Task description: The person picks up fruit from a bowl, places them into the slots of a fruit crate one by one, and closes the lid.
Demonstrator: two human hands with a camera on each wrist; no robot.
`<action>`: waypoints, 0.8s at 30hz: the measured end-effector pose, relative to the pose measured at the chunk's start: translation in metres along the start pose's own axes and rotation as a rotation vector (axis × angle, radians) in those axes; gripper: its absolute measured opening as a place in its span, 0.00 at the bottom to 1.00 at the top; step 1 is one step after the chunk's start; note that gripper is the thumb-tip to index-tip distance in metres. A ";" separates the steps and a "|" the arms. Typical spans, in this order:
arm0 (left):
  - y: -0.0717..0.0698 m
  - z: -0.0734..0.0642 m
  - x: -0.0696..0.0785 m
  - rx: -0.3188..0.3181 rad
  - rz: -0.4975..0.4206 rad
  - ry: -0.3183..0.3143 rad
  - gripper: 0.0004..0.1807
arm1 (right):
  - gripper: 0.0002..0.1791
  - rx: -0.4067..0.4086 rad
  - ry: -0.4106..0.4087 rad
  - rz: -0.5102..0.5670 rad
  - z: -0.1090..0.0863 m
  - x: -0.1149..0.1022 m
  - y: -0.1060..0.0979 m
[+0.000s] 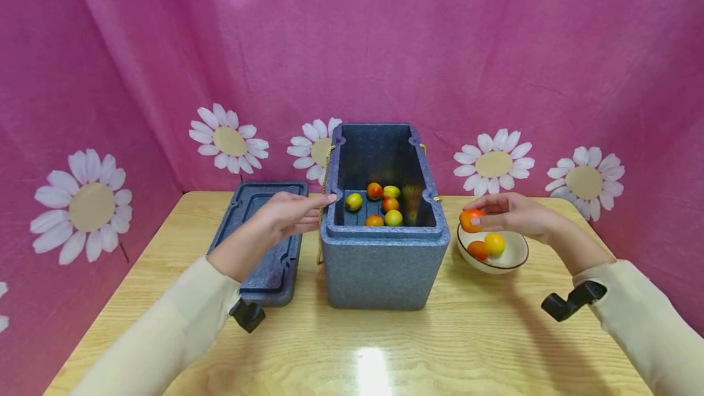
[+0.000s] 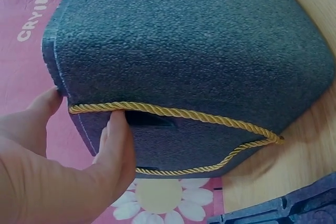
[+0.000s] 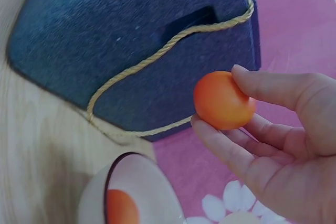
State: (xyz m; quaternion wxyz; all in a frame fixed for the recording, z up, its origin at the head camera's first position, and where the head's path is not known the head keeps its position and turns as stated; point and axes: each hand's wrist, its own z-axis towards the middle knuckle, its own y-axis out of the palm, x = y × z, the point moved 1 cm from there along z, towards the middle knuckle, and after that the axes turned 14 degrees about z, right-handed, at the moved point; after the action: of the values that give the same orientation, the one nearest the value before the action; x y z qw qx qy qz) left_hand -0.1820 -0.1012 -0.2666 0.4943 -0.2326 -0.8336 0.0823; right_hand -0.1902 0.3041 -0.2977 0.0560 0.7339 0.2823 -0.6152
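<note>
In the head view, a grey foam cooler box [image 1: 385, 274] stands uncovered. Several red, orange and yellow fruits [image 1: 390, 204] lie on its floor. My left hand [image 1: 288, 211] is at the box's left side, thumb on the rim and fingers extended against the outer wall by the yellow rope [image 2: 199, 116]. With thumb and fingertips my right hand [image 1: 514, 216] pinches a round orange-red fruit [image 3: 223, 99] above a white, dark-rimmed bowl [image 1: 495, 269]. An orange-red fruit [image 1: 478, 250] and a yellow fruit [image 1: 495, 244] sit inside the bowl.
The box's grey lid [image 1: 264, 261] lies on the wooden table [image 1: 275, 353] to the left of the box. A pink cloth [image 1: 385, 35] with white daisies hangs behind and at the sides. Another rope handle [image 3: 136, 69] runs along the box's right side.
</note>
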 end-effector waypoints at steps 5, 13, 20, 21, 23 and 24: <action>-0.001 -0.001 0.006 -0.013 -0.027 -0.016 0.48 | 0.25 0.018 -0.026 0.010 -0.001 -0.017 0.000; -0.003 -0.002 0.012 -0.070 -0.046 -0.023 0.46 | 0.23 0.036 -0.050 -0.023 0.000 -0.039 0.000; -0.003 -0.004 0.014 -0.098 -0.034 -0.020 0.43 | 0.17 0.012 -0.131 -0.026 0.003 -0.055 0.002; -0.003 -0.004 0.015 -0.100 -0.032 -0.019 0.43 | 0.16 0.005 -0.147 -0.018 0.004 -0.057 0.002; -0.003 -0.005 0.015 -0.102 -0.028 -0.021 0.44 | 0.15 -0.011 -0.177 -0.013 0.005 -0.063 0.004; -0.003 -0.005 0.015 -0.101 -0.021 -0.024 0.44 | 0.15 -0.012 -0.182 -0.019 0.006 -0.066 0.004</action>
State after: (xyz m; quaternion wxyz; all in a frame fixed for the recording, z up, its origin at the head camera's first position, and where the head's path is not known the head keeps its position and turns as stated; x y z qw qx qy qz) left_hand -0.1847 -0.0973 -0.2510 0.4728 -0.2475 -0.8449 0.0375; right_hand -0.1987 0.2753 -0.2385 0.0801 0.6720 0.2867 -0.6781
